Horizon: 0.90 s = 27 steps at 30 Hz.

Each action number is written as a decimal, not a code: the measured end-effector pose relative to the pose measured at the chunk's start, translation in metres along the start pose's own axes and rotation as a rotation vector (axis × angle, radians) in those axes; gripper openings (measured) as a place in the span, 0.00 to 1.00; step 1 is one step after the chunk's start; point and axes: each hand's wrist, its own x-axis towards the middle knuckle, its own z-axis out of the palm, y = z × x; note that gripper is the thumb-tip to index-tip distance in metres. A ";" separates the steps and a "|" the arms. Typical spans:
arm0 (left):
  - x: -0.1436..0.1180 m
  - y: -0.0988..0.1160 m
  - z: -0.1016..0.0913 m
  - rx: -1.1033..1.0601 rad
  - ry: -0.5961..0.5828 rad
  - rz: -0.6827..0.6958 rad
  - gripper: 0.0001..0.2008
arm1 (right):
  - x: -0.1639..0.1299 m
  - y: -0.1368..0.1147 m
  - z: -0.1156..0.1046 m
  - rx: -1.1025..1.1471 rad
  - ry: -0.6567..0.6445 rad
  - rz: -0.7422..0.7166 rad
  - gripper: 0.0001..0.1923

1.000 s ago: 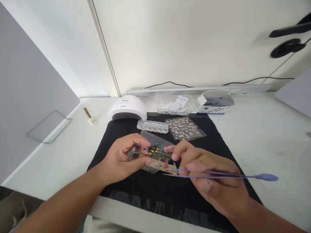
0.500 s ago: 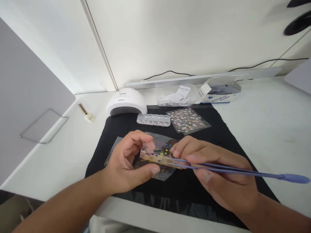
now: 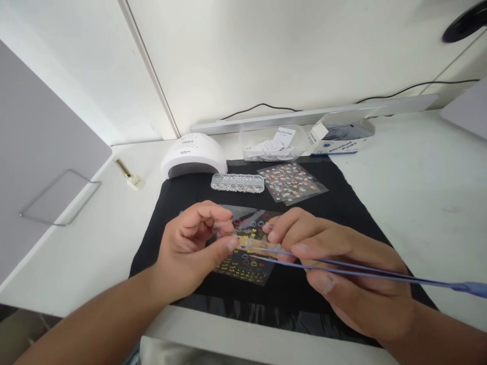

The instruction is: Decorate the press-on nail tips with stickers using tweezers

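Between thumb and fingers, my left hand (image 3: 190,248) pinches one end of a small clear, shiny strip (image 3: 262,245); its exact kind is hard to make out. My right hand (image 3: 342,263) is closed around lavender-blue tweezers (image 3: 361,272). Their tips point left, close to the strip, and the strip's right end reaches my right fingers. Whether the tips touch it I cannot tell. Below both hands lies a clear sticker sheet (image 3: 243,276) with small yellow, pink and blue shapes, partly hidden by my fingers.
A black mat (image 3: 304,314) covers the white table. Farther back are a white nail lamp (image 3: 194,154), a clear case of rhinestones (image 3: 237,183), another sticker sheet (image 3: 291,181), a clear tray of packets (image 3: 274,144) and an alcohol pad box (image 3: 340,139). A nail polish bottle (image 3: 129,175) lies left.
My left fingertips have closed in on the clear strip's end. The tweezers' tips have shifted slightly down and left. The whole view has shifted a little.
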 end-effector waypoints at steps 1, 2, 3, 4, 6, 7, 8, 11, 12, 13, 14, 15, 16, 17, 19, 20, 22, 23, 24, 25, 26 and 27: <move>0.001 0.000 0.000 -0.009 0.015 -0.006 0.16 | 0.000 0.000 0.000 0.000 0.007 -0.004 0.11; 0.001 0.000 0.000 -0.016 0.030 -0.010 0.15 | -0.001 0.000 0.000 0.000 0.015 -0.006 0.11; 0.002 0.000 0.000 -0.019 0.042 -0.012 0.14 | -0.001 0.000 0.000 0.001 0.025 -0.009 0.11; 0.002 0.000 0.000 -0.021 0.051 -0.010 0.13 | -0.001 -0.001 0.001 0.000 0.028 -0.011 0.12; 0.003 -0.001 0.000 -0.015 0.059 0.003 0.12 | -0.002 -0.001 0.001 -0.006 0.032 -0.011 0.11; 0.003 -0.001 0.000 -0.008 0.061 0.009 0.12 | -0.002 -0.001 0.001 -0.011 0.035 -0.008 0.11; 0.003 -0.001 0.000 0.000 0.061 0.017 0.12 | -0.002 0.000 0.001 -0.014 0.040 -0.001 0.11; 0.003 -0.001 0.000 0.025 0.037 0.040 0.15 | -0.001 0.001 0.002 -0.014 0.056 0.013 0.10; 0.003 -0.001 0.000 0.032 0.017 0.048 0.17 | -0.001 0.001 0.003 -0.011 0.060 0.012 0.10; 0.003 -0.001 -0.001 0.038 -0.005 0.055 0.19 | 0.000 0.002 0.003 -0.007 0.063 0.012 0.10; 0.003 -0.001 -0.001 0.042 -0.027 0.059 0.20 | 0.000 0.002 0.003 -0.002 0.068 0.013 0.10; 0.003 -0.001 -0.001 0.044 -0.049 0.063 0.22 | 0.000 0.002 0.003 0.003 0.079 0.020 0.10; 0.003 -0.002 -0.002 0.043 -0.068 0.064 0.24 | 0.000 0.003 0.003 0.011 0.093 0.028 0.09; 0.003 -0.002 -0.003 0.041 -0.084 0.065 0.25 | 0.000 0.003 0.003 0.022 0.106 0.034 0.09; 0.002 -0.004 -0.004 0.033 -0.104 0.060 0.26 | -0.001 0.004 0.003 0.046 0.127 0.036 0.08; 0.001 -0.005 -0.005 0.029 -0.107 0.059 0.27 | -0.001 0.004 0.003 0.056 0.132 0.034 0.08; -0.001 -0.006 -0.006 0.030 -0.096 0.050 0.27 | -0.001 0.006 0.003 0.061 0.132 0.029 0.09; -0.002 -0.006 -0.006 0.037 -0.086 0.044 0.26 | -0.001 0.007 0.002 0.058 0.133 0.030 0.09; -0.002 -0.006 -0.006 0.048 -0.075 0.039 0.25 | -0.001 0.007 0.002 0.053 0.133 0.030 0.09; -0.003 -0.006 -0.006 0.062 -0.065 0.037 0.24 | -0.001 0.008 0.002 0.049 0.132 0.030 0.09; -0.003 -0.006 -0.006 0.076 -0.055 0.035 0.23 | -0.001 0.008 0.001 0.045 0.130 0.032 0.08; -0.002 -0.006 -0.005 0.085 -0.049 0.037 0.22 | 0.000 0.008 0.001 0.045 0.125 0.037 0.08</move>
